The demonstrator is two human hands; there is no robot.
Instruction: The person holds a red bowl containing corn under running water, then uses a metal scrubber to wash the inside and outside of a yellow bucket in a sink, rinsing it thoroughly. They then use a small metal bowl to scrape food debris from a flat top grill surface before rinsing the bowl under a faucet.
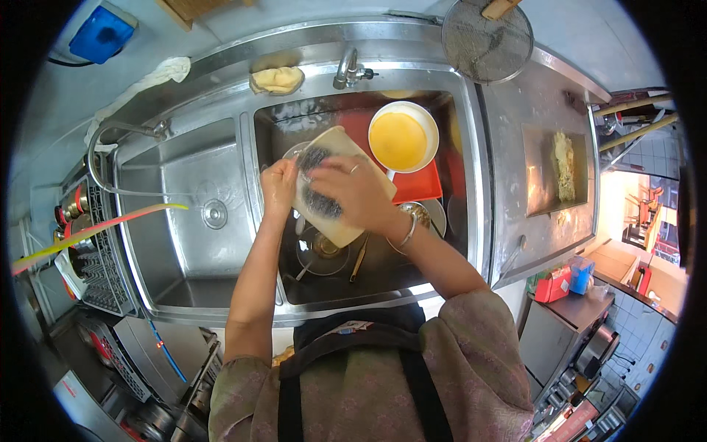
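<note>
My left hand (279, 185) grips the left edge of a cream-coloured rectangular tray or board (339, 145), tilted above the right sink basin. My right hand (356, 193), blurred, presses a dark grey scouring pad (323, 205) against the tray's face; part of the pad is hidden by the fingers. Below, in the water, lie a clear round bowl or lid (309, 265) and a brass-coloured utensil (360, 259). A white-handled pan with a yellow inside (400, 141) rests over a red tray (421, 185). Beside my right wrist, a round strainer or bowl (417, 212) is partly covered.
At left is another steel basin (215, 166) with a drain and a curved hose tap (99, 149). Behind the right basin stand a faucet (347, 69) and a yellow sponge or cloth (277, 80). A mesh skimmer (487, 41) hangs over the steel counter (508, 166), near a fryer well (555, 171).
</note>
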